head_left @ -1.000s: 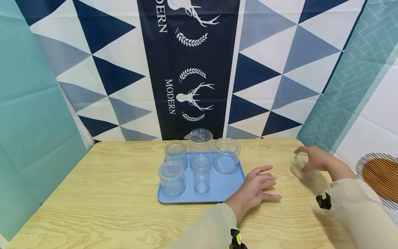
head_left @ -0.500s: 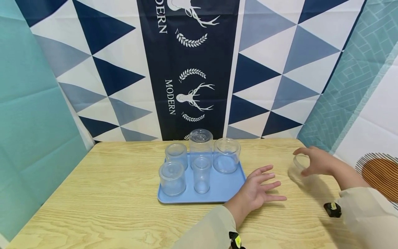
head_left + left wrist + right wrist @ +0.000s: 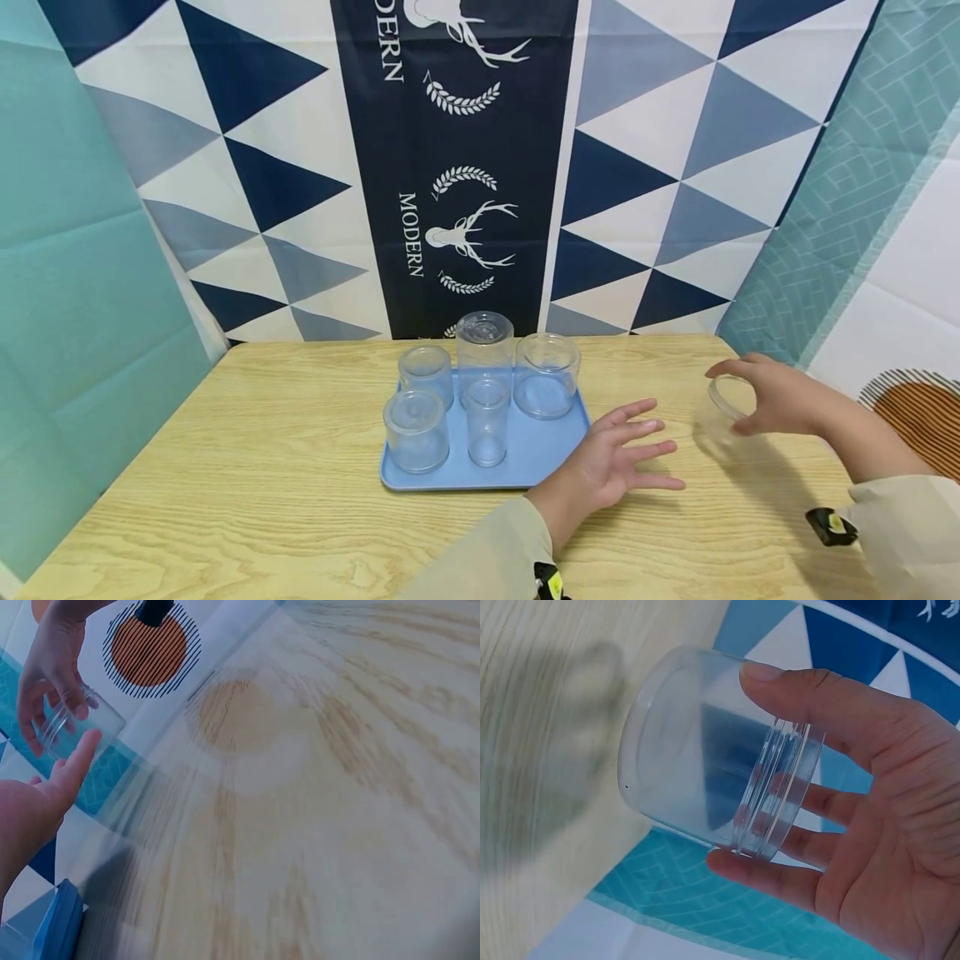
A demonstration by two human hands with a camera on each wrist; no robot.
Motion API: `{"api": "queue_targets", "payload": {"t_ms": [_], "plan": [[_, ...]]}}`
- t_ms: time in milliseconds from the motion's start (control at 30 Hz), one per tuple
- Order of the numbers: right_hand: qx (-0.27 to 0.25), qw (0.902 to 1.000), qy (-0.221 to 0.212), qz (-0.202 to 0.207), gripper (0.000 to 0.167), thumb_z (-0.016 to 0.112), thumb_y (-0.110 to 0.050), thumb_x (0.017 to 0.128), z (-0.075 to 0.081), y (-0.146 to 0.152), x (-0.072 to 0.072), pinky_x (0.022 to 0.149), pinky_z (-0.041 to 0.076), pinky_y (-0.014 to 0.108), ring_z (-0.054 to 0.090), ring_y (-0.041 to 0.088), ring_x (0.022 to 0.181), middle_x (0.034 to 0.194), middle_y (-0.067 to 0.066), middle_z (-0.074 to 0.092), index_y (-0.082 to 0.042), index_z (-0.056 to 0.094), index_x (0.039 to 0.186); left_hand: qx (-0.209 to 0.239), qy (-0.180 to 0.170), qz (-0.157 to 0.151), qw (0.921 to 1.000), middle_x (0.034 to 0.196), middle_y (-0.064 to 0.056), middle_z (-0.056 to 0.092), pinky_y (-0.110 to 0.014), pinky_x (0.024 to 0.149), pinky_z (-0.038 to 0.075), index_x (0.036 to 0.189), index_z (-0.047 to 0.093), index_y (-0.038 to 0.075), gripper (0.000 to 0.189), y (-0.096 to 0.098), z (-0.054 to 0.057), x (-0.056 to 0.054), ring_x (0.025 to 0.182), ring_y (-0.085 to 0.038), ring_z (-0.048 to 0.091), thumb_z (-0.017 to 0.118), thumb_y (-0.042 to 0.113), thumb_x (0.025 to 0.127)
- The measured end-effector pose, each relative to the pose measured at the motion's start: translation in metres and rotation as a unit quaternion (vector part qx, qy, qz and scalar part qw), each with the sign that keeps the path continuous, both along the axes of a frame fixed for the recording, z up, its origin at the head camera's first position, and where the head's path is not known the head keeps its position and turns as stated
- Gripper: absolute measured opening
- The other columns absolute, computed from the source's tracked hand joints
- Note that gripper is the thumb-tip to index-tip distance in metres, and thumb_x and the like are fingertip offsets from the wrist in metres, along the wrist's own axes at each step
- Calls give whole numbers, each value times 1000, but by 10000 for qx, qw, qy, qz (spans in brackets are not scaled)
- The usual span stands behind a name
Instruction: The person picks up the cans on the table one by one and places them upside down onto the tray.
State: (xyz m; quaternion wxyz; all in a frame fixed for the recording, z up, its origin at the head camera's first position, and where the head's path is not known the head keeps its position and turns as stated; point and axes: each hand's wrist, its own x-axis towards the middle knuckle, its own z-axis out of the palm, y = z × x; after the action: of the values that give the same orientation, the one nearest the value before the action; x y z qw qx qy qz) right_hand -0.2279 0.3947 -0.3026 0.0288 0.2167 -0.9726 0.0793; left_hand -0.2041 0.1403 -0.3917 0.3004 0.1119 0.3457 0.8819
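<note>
My right hand [image 3: 783, 396] grips a clear jar [image 3: 697, 750] round its threaded neck, thumb on one side and fingers on the other. In the right wrist view the jar's base faces the wooden table, and its shadow falls there. My left hand [image 3: 611, 458] is spread with straight fingers over the front right corner of the blue tray [image 3: 525, 462], holding nothing. On that tray stand several clear jars: a wide jar [image 3: 547, 375] at back right, a tall jar [image 3: 484, 350] at the back, a small jar [image 3: 425, 371], a squat jar [image 3: 416, 429] and a slim jar [image 3: 486, 421].
The light wooden table [image 3: 262, 483] runs back to a patterned wall cloth [image 3: 457, 167]. A teal cloth [image 3: 90, 233] hangs at the left, and a white cloth with an orange circle [image 3: 918, 417] at the right.
My right hand has come slightly nearer and up with the jar, its forearm shifting right. My left hand has barely moved; its forearm has drawn a little to the left.
</note>
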Motion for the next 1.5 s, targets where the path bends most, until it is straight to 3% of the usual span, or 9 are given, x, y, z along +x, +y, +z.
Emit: {"api": "queue_targets", "payload": {"t_ms": [400, 667, 900, 1200, 1333, 1500], "plan": [[-31, 9994, 265, 227, 74, 92, -25, 61, 17, -25, 26, 66, 54, 46, 60, 41, 99, 118, 25, 56, -8, 60, 125, 182, 82, -100, 9998, 140, -16, 43, -75, 93, 32, 141, 50, 15, 48, -14, 0, 4, 130, -47, 40, 61, 26, 95], [-49, 9982, 370, 478, 75, 92, -25, 61, 25, -45, 41, 68, 56, 43, 61, 36, 99, 121, 19, 57, -9, 59, 127, 341, 16, -263, 9991, 141, -17, 41, -76, 95, 29, 143, 47, 16, 49, -28, 2, 8, 132, -48, 36, 58, 27, 97], [89, 9916, 855, 970, 74, 92, -25, 59, 32, -66, 51, 69, 54, 38, 62, 26, 98, 119, 10, 57, -15, 60, 126, 376, -24, -382, 9986, 144, -19, 39, -75, 96, 28, 145, 44, 17, 51, -36, 1, 11, 131, -48, 38, 57, 29, 97], [111, 9883, 785, 1303, 74, 91, -23, 61, 41, -96, 60, 75, 55, 40, 61, 23, 101, 121, 1, 57, -20, 60, 128, 541, -448, -559, 9960, 143, -15, 39, -75, 99, 25, 148, 37, 19, 57, -43, 0, 12, 126, -43, 44, 57, 33, 96], [170, 9849, 814, 1520, 74, 91, -23, 62, 42, -107, 62, 77, 55, 41, 60, 22, 103, 122, 1, 57, -19, 59, 128, 753, -607, -743, 9925, 144, -13, 38, -76, 99, 21, 150, 32, 21, 63, -46, -2, 12, 128, -42, 42, 57, 36, 94], [176, 9759, 999, 1932, 71, 91, -25, 63, 42, -118, 66, 81, 55, 43, 60, 22, 104, 122, 0, 56, -18, 60, 128, 1067, -338, -1117, 9874, 149, -14, 37, -76, 101, 16, 152, 28, 22, 73, -50, -3, 11, 132, -43, 40, 58, 46, 90]]}}
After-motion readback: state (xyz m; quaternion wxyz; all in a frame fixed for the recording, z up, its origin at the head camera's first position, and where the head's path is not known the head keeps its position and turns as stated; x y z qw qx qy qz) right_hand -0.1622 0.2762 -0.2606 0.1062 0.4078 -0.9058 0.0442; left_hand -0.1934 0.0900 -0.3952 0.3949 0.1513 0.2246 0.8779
